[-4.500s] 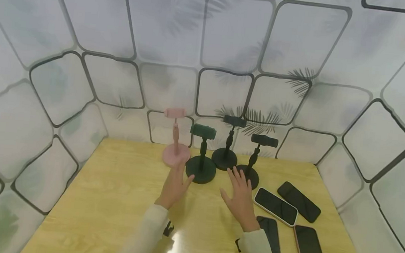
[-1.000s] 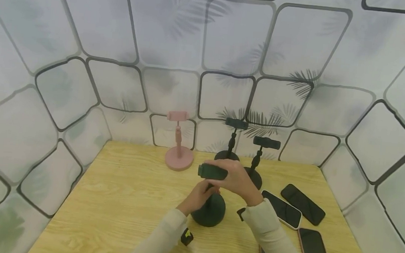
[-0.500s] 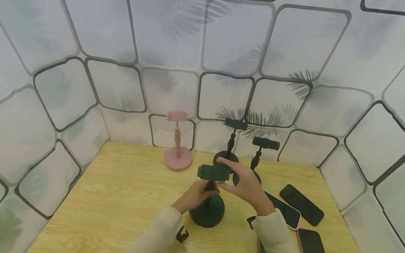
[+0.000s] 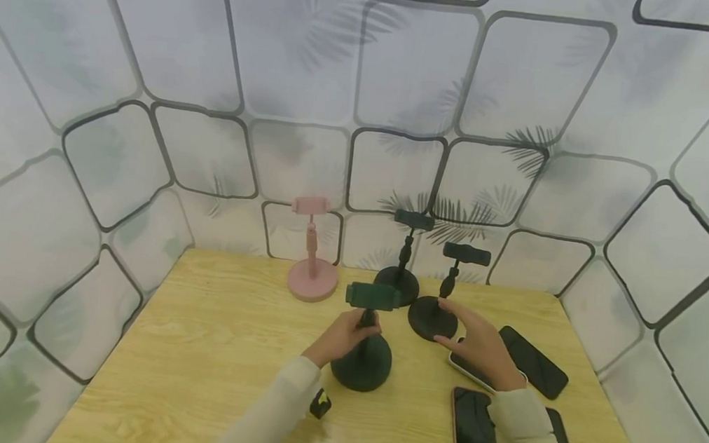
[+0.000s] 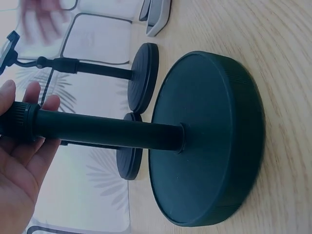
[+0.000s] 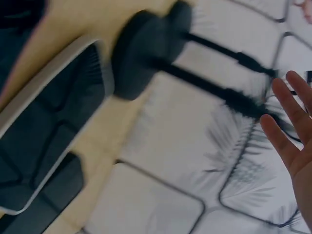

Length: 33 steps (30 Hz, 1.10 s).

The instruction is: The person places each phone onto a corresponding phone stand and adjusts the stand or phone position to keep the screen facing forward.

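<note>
My left hand point(image 4: 338, 336) grips the stem of a dark green phone stand point(image 4: 363, 366), fingers and thumb around its collar. In the left wrist view, the stand's round base point(image 5: 195, 141) sits on the wooden table. Its clamp head point(image 4: 373, 296) faces me with no phone in it. My right hand point(image 4: 484, 345) hovers with fingers spread over a white-edged phone point(image 4: 471, 372), partly hiding it. Just beyond the fingertips is a black phone stand point(image 4: 432, 321). In the right wrist view, the right hand point(image 6: 300, 131) holds nothing.
A pink phone stand point(image 4: 311, 280) and another black stand point(image 4: 404, 286) stand along the back. A black phone point(image 4: 535, 362) lies at the right. Nearer me are a pink-rimmed phone point(image 4: 476, 436) and another phone point(image 4: 562, 437), partly hidden by the right sleeve.
The green stand came forward from the back row into my left hand's grip. My right hand has left its clamp head and moved right, over the phones.
</note>
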### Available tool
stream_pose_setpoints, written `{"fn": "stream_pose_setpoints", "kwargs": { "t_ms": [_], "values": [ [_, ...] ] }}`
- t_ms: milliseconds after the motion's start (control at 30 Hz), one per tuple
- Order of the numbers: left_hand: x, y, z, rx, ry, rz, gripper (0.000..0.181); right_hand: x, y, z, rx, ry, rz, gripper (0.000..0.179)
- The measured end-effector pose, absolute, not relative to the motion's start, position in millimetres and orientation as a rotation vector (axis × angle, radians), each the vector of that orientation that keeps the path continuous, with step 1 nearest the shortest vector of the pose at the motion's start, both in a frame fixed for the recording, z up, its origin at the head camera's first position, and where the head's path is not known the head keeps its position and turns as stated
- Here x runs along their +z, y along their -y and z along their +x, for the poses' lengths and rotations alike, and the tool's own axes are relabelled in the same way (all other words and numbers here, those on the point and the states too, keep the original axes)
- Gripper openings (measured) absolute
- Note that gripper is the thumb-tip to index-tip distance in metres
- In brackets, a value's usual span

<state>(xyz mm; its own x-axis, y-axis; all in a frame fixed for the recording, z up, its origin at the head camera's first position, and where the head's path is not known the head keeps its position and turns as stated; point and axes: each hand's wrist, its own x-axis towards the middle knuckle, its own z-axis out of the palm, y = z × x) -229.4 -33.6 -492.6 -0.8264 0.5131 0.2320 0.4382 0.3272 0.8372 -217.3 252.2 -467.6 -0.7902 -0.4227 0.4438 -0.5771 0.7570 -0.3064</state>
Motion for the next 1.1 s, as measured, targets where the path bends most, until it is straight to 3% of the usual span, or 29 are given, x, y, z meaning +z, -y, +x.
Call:
{"fn": "stream_pose_setpoints", "kwargs": {
  "t_ms": [433, 767, 1100],
  "values": [
    [-495.4, 31.8, -224.6, 1.49, -2.496, 0.862, 0.012, -527.1, -313.1, -216.9, 0.3, 3.117, 0.486, 0.087],
    [-495.7, 34.8, -227.7, 1.522, -2.549, 1.023, 0.019, -540.1, -326.8, -218.8, 0.289, 3.249, 0.329, 0.093],
    [-493.0, 34.6, -230.7, 1.51, -2.506, 0.846, 0.018, -547.9, -331.1, -223.1, 0.274, 3.263, 0.304, 0.093]
  ]
}}
